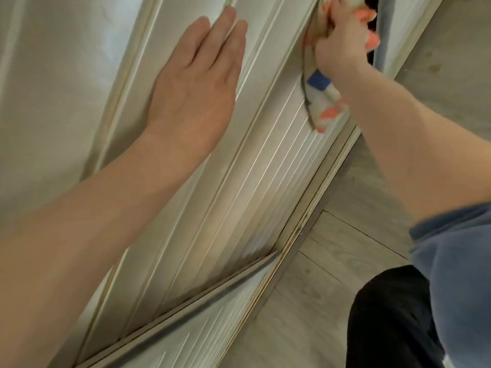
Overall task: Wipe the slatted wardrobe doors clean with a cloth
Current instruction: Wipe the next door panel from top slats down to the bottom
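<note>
Wiping slatted door.
Left hand (pixel 196 83) lying flat, open on door (pixel 268 166); right hand (pixel 342 41) clutching cloth (pixel 322 102) against it.

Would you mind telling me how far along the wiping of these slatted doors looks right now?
No finished area can be told; the slats look alike everywhere. In hand: the right hand grips the patterned cloth against the slatted door near its open edge, while the left hand lies flat on the panel, bracing it. The lower slats and bottom rail appear untouched.
</note>
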